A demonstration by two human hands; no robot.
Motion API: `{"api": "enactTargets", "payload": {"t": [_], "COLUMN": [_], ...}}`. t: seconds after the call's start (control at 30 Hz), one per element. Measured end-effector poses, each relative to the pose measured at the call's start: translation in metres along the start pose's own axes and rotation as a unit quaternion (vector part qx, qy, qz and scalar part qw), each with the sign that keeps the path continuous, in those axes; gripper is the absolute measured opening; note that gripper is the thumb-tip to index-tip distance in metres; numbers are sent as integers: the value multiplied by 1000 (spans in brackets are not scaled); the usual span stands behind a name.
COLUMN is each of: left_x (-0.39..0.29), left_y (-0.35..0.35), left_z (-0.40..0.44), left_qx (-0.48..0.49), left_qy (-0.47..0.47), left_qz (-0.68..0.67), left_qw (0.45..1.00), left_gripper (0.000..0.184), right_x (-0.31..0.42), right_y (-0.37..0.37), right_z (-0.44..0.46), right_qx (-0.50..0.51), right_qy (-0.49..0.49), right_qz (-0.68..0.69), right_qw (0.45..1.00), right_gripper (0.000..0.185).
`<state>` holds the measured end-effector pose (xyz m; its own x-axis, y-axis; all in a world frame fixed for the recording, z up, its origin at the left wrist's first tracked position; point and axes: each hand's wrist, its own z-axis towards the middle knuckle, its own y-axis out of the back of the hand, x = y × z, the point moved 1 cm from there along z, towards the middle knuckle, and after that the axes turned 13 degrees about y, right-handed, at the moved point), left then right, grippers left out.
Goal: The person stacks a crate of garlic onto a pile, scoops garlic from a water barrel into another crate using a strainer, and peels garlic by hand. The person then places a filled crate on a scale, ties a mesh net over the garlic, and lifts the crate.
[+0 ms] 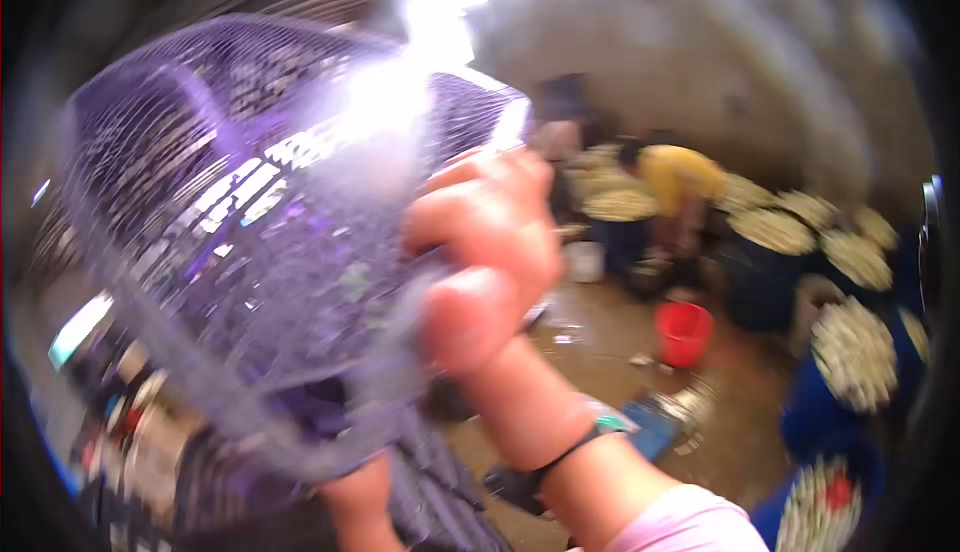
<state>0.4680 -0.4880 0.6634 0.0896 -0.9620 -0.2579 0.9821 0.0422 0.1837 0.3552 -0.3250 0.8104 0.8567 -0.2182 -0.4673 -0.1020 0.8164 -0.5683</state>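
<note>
A purple plastic mesh basket (300, 467) fills the left half of the view, tilted up close to the camera. My right hand (490, 242) is closed round its right rim, thumb on the near side. At the lower rim, my left hand (362, 492) holds the basket from below, its fingers mostly hidden by the plastic. Bright glare covers part of the mesh, and motion blurs it. Whether small bits lie inside the basket, I cannot tell.
Blue drums (755, 282) heaped with pale, stick-like pieces stand along the right and back. A person in a yellow top (680, 177) bends among them. A red bucket (684, 332) stands on the wet brown floor (600, 352). Blurred clutter (140, 432) lies at lower left.
</note>
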Motion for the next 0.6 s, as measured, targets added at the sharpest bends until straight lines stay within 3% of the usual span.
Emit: {"api": "enactTargets", "payload": {"t": [0.07, 0.1, 0.2, 0.27, 0.3, 0.37, 0.4, 0.43, 0.5, 0.53, 0.6], "left_x": [-39, -48, -84, -116, -128, -160, -185, -221, -278, -314, -368], "left_y": [-24, -45, -94, -120, -133, -171, -193, -208, -266, -299, -383], "left_z": [-6, -15, -62, -94, -104, -115, -124, -128, -145, -157, -205], "left_qx": [75, 83, 176, 247, 263, 412, 460, 476, 516, 535, 641], "left_qy": [150, 126, 80, 21, 15, 45, 186, 264, 445, 519, 579], "left_qz": [-244, -310, -343, -500, -515, -511, -550, -575, -588, -555, -468], "left_qw": [955, 939, 919, 830, 816, 753, 671, 611, 437, 370, 188], "left_gripper": [84, 83, 91, 95, 95, 99, 96, 92, 91, 95, 103], "right_x": [-6, -7, -16, -23, -30, -49, -59, -66, -79, -86, -96], "right_y": [42, 60, 127, 184, 218, 285, 321, 357, 433, 474, 548], "right_z": [16, 22, 19, 18, 15, 9, 2, -7, -23, -33, -52], "right_qx": [42, 40, 140, 193, 220, 273, 295, 316, 348, 366, 399], "right_qy": [22, 19, -5, -3, -3, -32, -50, -67, -97, -113, -149], "right_qz": [-47, -71, -186, -263, -303, -385, -413, -443, -491, -506, -526], "right_qw": [998, 996, 973, 945, 927, 881, 860, 836, 793, 773, 736], "right_gripper": [39, 40, 40, 37, 35, 31, 30, 30, 32, 32, 33]}}
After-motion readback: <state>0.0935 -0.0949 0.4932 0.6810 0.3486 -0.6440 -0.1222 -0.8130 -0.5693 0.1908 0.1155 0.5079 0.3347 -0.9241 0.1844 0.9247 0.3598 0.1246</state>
